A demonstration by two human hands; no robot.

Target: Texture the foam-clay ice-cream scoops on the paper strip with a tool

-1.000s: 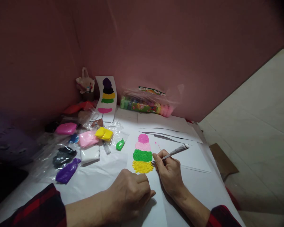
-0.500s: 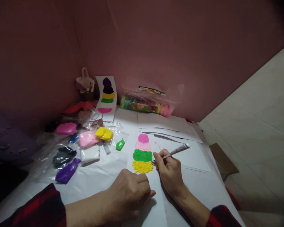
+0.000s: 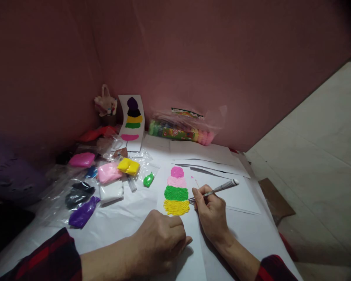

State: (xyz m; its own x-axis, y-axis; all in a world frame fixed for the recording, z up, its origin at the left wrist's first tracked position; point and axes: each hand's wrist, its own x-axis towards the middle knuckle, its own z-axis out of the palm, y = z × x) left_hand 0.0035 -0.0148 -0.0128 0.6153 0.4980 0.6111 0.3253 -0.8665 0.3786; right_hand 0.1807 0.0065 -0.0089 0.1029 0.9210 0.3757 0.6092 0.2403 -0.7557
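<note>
My right hand [image 3: 213,212] is closed round a fork [image 3: 219,188] with a ridged handle, its tines at the right edge of the yellow clay band [image 3: 176,207]. Above that band lie green clay [image 3: 176,193], pale pink clay [image 3: 177,181] and a round magenta piece [image 3: 177,171], all on white paper [image 3: 193,242]. The green and yellow bands carry grooved lines. My left hand [image 3: 160,240] rests on the paper below the clay, fingers curled in; whether they hold anything is hidden.
Bags of coloured clay, such as yellow [image 3: 128,166], white [image 3: 111,192] and purple [image 3: 84,212], lie at the left. A card with coloured bands [image 3: 133,125] leans on the pink wall. A clear pack of clay sticks [image 3: 179,132] and loose sheets [image 3: 199,150] are at the back.
My right hand and the fork have shifted slightly to the right, with the tines now just off the clay's edge. My left hand has stayed in place.
</note>
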